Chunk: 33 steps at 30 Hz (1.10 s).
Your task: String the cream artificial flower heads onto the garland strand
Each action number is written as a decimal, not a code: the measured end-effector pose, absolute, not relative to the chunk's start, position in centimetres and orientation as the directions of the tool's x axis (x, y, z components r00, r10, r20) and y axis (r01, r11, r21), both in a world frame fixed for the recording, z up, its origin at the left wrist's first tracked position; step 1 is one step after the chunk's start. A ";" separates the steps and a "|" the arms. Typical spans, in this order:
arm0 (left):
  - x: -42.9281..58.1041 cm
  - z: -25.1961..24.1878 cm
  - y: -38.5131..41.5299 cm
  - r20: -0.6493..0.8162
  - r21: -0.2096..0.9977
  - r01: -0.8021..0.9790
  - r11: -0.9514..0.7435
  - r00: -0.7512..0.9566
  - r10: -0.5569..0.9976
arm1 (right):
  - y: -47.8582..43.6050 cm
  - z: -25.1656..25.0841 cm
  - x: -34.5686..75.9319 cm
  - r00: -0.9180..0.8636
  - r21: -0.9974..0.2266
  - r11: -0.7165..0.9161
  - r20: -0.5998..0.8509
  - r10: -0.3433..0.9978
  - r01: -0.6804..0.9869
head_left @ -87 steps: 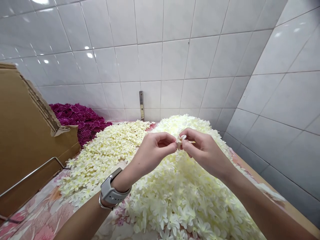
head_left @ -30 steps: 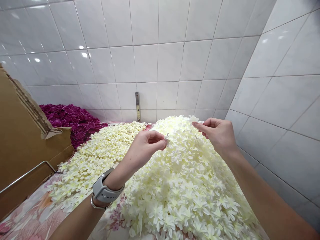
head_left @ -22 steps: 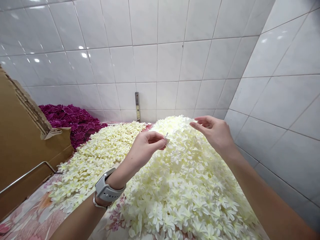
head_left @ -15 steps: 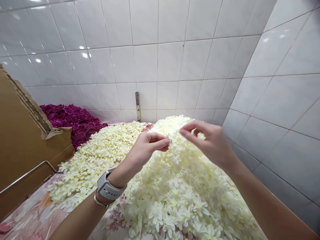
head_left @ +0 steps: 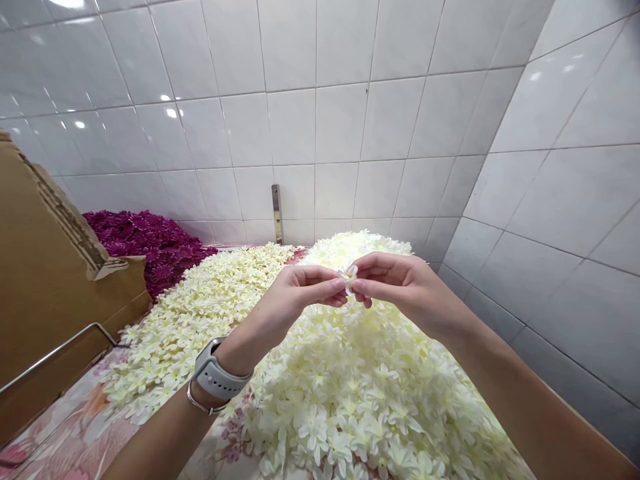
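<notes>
Between my two hands is a small white artificial flower (head_left: 349,276), pinched at the fingertips above the big pile. My left hand (head_left: 300,293), with a watch (head_left: 220,375) on its wrist, grips the flower from the left with thumb and forefinger. From the right, my right hand (head_left: 400,283) pinches the same flower, its fingertips almost meeting the left ones. Below both hands spreads a large heap of loose white flowers (head_left: 360,393). To its left lies a lower, flatter spread of creamy yellow-centred flowers (head_left: 200,313).
A pile of purple flowers (head_left: 153,247) sits at the back left, behind a torn cardboard box (head_left: 55,267). A bent metal rod (head_left: 60,348) crosses before the box. Floral-patterned cloth (head_left: 95,433) lies underneath. White tiled walls (head_left: 340,127) close off the back and right; a metal strip (head_left: 277,213) leans there.
My right hand has come in leftward and its fingertips have closed on the flower at my left hand. The left hand has shifted slightly right.
</notes>
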State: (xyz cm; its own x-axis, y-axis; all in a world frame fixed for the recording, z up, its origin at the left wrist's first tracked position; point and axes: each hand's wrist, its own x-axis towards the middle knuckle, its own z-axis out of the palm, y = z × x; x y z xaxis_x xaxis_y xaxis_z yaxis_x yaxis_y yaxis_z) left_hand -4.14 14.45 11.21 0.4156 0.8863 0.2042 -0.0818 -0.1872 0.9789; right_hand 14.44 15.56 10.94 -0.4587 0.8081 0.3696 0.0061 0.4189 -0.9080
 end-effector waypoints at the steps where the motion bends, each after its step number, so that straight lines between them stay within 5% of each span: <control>1: -4.1 11.2 14.4 0.207 0.978 -0.085 -0.189 0.410 0.889 | 15.6 10.9 14.4 -0.452 -0.903 0.428 0.378 0.808 0.010; 14: -3.8 11.2 14.1 0.286 0.905 0.241 -0.349 0.261 0.922 | 15.7 10.2 13.9 -0.342 -0.790 0.542 0.444 0.828 0.287; 25: -3.6 11.3 13.4 0.356 0.809 0.433 -0.397 0.177 0.918 | 15.9 9.5 12.2 0.073 -0.562 0.590 0.757 0.649 0.579; 28: -3.9 11.2 13.3 0.376 0.722 0.559 -0.408 0.178 0.909 | 16.3 10.1 13.5 0.141 -0.673 0.553 0.688 0.712 0.491; 33: -4.2 10.3 14.5 0.408 0.400 0.829 -0.390 0.219 0.886 | 16.4 10.1 13.7 -0.114 -0.823 0.535 0.523 0.845 0.190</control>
